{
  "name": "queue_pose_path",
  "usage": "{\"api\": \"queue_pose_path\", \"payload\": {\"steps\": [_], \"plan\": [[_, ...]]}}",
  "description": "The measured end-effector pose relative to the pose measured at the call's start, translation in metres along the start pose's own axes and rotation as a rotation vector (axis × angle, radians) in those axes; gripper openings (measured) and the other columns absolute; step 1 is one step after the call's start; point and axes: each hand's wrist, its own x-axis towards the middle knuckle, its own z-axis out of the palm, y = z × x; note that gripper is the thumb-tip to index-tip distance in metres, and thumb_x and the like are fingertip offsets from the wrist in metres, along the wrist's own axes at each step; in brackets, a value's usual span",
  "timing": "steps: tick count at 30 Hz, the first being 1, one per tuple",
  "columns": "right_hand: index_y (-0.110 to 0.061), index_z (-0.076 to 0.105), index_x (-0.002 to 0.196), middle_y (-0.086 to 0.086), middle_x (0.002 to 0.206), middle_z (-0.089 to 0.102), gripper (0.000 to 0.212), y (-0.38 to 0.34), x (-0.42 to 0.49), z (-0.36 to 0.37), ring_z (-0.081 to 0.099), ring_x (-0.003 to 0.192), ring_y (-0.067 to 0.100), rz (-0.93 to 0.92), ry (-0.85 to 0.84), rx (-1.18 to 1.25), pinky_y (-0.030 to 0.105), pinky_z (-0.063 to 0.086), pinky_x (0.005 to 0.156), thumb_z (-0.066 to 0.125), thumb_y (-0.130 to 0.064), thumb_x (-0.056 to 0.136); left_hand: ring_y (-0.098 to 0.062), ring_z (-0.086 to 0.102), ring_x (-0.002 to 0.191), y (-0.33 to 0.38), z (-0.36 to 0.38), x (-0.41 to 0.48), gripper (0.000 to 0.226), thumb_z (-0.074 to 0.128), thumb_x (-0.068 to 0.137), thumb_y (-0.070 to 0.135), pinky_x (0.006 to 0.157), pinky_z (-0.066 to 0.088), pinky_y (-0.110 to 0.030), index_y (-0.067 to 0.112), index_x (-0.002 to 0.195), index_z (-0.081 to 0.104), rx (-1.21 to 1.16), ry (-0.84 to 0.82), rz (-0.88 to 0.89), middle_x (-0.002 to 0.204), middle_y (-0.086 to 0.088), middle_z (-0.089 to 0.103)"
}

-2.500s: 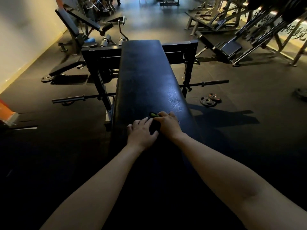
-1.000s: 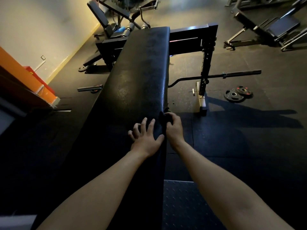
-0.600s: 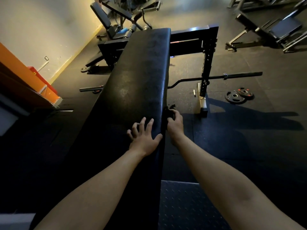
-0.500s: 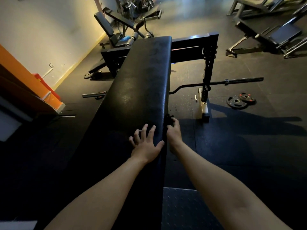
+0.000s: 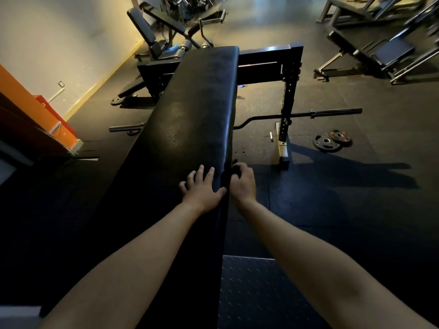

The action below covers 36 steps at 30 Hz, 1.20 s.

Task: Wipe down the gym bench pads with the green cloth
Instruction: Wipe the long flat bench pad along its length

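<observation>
While the flat left hand (image 5: 202, 189) steadied the bench pad (image 5: 194, 119), the right hand (image 5: 242, 181) grasped the cloth (image 5: 225, 179), seemingly wiping its side edge, which next needed firm forward strokes.

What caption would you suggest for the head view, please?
Left hand flat on bench pad; right hand grips cloth at its edge.

Our arms show bare from the hands down to the bottom edge of the view. Our left forearm (image 5: 130, 262) and our right forearm (image 5: 308, 252) are broad and smooth, narrowing toward the wrists. Our left hand (image 5: 202, 189) and our right hand (image 5: 243, 184) are compact, with short, rounded fingers. Dim light leaves the near parts of both arms in shadow, and a faint darker fold marks our right forearm toward its elbow end. Our nails are too dim to make out.
</observation>
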Motion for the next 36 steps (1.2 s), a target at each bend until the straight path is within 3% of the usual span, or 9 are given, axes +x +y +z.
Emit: {"api": "queue_pose_path", "payload": {"steps": [3, 7, 13, 16, 21, 25, 28, 31, 36], "plan": [[-0.024, 0.049, 0.137, 0.003, 0.134, 0.045, 0.039, -0.013, 0.019, 0.001, 0.051, 0.118, 0.022, 0.021, -0.104, 0.075, 0.043, 0.05, 0.097, 0.046, -0.016, 0.1, -0.027, -0.002, 0.153, -0.011, 0.004, -0.022, 0.076, 0.042, 0.096, 0.064, 0.121, 0.003, -0.052, 0.033, 0.159, 0.012, -0.013, 0.069, -0.017, 0.168, 0.001, -0.001], [-0.023, 0.047, 0.144, 0.005, 0.138, 0.046, 0.044, 0.0, 0.004, 0.013, 0.049, 0.124, 0.023, -0.035, -0.124, -0.082, 0.046, 0.043, 0.107, 0.044, -0.019, 0.1, -0.025, -0.002, 0.152, -0.024, 0.018, -0.037, 0.071, 0.034, 0.098, 0.065, 0.121, 0.001, -0.05, 0.036, 0.158, 0.01, -0.017, 0.114, 0.004, 0.168, 0.002, 0.0], [-0.022, 0.058, 0.113, -0.002, 0.105, 0.052, 0.02, 0.021, -0.055, 0.007, 0.056, 0.093, 0.018, -0.127, -0.013, -0.127, 0.036, 0.044, 0.081, 0.049, -0.017, 0.096, -0.026, -0.004, 0.151, -0.022, 0.02, -0.032, 0.07, 0.038, 0.098, 0.062, 0.12, -0.004, -0.052, 0.034, 0.157, 0.013, -0.076, 0.129, 0.029, 0.166, 0.001, 0.0], [-0.022, 0.058, 0.106, -0.001, 0.102, 0.055, 0.014, 0.016, -0.062, 0.002, 0.056, 0.089, 0.015, -0.105, -0.027, -0.101, 0.039, 0.047, 0.081, 0.05, -0.018, 0.095, -0.026, -0.005, 0.151, -0.024, 0.02, -0.031, 0.071, 0.041, 0.097, 0.061, 0.12, -0.004, -0.052, 0.034, 0.157, 0.015, -0.105, 0.132, 0.038, 0.167, 0.001, 0.0], [-0.021, 0.054, 0.135, 0.003, 0.127, 0.051, 0.039, -0.011, -0.027, 0.006, 0.053, 0.118, 0.019, -0.107, -0.017, -0.087, 0.039, 0.047, 0.102, 0.051, -0.013, 0.097, -0.024, -0.003, 0.152, -0.034, 0.012, -0.031, 0.078, 0.049, 0.095, 0.06, 0.12, -0.002, -0.049, 0.029, 0.159, 0.018, -0.177, 0.064, 0.105, 0.167, 0.001, 0.003], [-0.024, 0.05, 0.143, 0.006, 0.128, 0.051, 0.045, -0.013, -0.019, 0.016, 0.055, 0.115, 0.023, -0.054, -0.028, -0.245, 0.04, 0.05, 0.098, 0.051, -0.018, 0.098, -0.022, 0.007, 0.152, -0.065, -0.007, -0.041, 0.078, 0.063, 0.094, 0.043, 0.123, 0.009, -0.042, 0.017, 0.158, 0.026, -0.364, 0.092, 0.206, 0.165, -0.003, 0.018], [-0.023, 0.056, 0.137, 0.0, 0.109, 0.046, 0.041, -0.01, -0.04, 0.024, 0.053, 0.1, 0.021, -0.072, 0.072, -0.336, 0.036, 0.047, 0.088, 0.05, -0.026, 0.097, -0.026, 0.005, 0.15, -0.1, -0.007, -0.053, 0.08, 0.059, 0.092, 0.053, 0.121, 0.009, -0.051, 0.022, 0.158, 0.025, -0.171, 0.202, 0.103, 0.165, -0.002, 0.014], [-0.019, 0.059, 0.132, 0.003, 0.105, 0.045, 0.038, -0.005, -0.058, 0.034, 0.052, 0.098, 0.025, -0.119, 0.153, -0.429, 0.033, 0.042, 0.084, 0.051, -0.025, 0.096, -0.03, 0.004, 0.149, -0.115, -0.001, -0.056, 0.087, 0.049, 0.091, 0.068, 0.12, 0.008, -0.053, 0.023, 0.159, 0.018, -0.138, 0.143, 0.029, 0.166, -0.002, 0.009], [-0.014, 0.06, 0.133, 0.015, 0.122, 0.049, 0.039, -0.021, -0.063, 0.049, 0.048, 0.108, 0.033, -0.177, 0.154, -0.692, 0.037, 0.04, 0.097, 0.05, -0.017, 0.096, -0.033, 0.001, 0.147, -0.119, 0.003, -0.053, 0.087, 0.044, 0.092, 0.07, 0.119, 0.004, -0.054, 0.023, 0.159, 0.015, -0.133, 0.127, 0.062, 0.164, -0.006, 0.003]]}}
